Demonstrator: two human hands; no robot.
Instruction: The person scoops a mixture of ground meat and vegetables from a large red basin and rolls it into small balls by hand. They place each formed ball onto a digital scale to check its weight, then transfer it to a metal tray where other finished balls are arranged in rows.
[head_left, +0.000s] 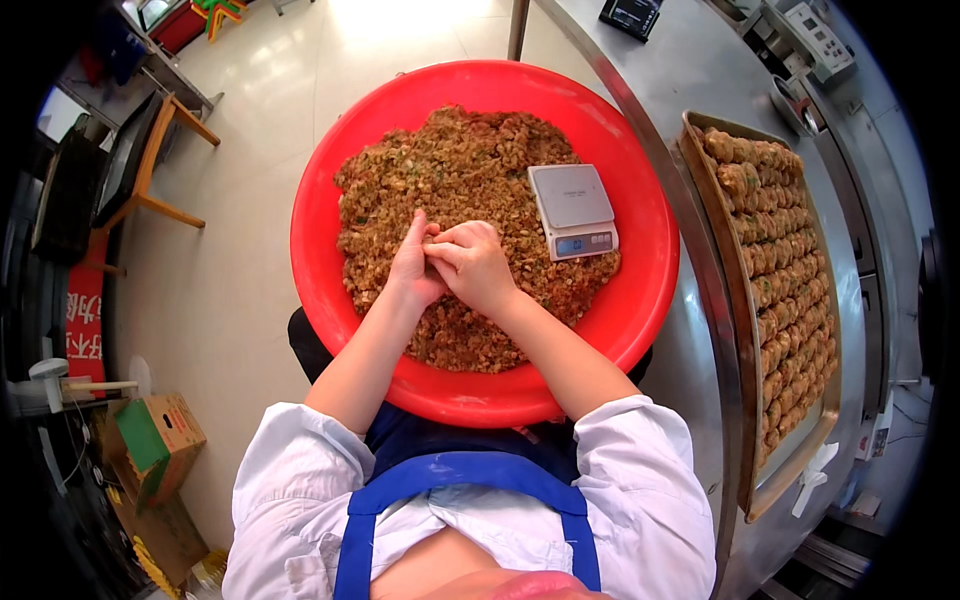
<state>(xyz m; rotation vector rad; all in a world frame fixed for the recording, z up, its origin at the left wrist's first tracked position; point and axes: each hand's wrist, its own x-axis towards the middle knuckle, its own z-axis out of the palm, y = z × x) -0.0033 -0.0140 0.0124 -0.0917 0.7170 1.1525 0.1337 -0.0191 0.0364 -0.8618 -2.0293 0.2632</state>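
Note:
My left hand and my right hand meet above a large red plastic basin. The left palm is cupped with its thumb up, and the right fingers bend over it. Whatever lies between the palms is hidden by the fingers. Under the hands, a crumbly brown filling with nut-like pieces and bits of green and red fills much of the basin. A digital kitchen scale rests on the filling to the right of my hands, its plate bare and its display lit.
On my right, a steel worktable carries a metal baking tray with rows of brown filling balls. A dark device stands at its far end. A wooden stool and a cardboard box are to the left.

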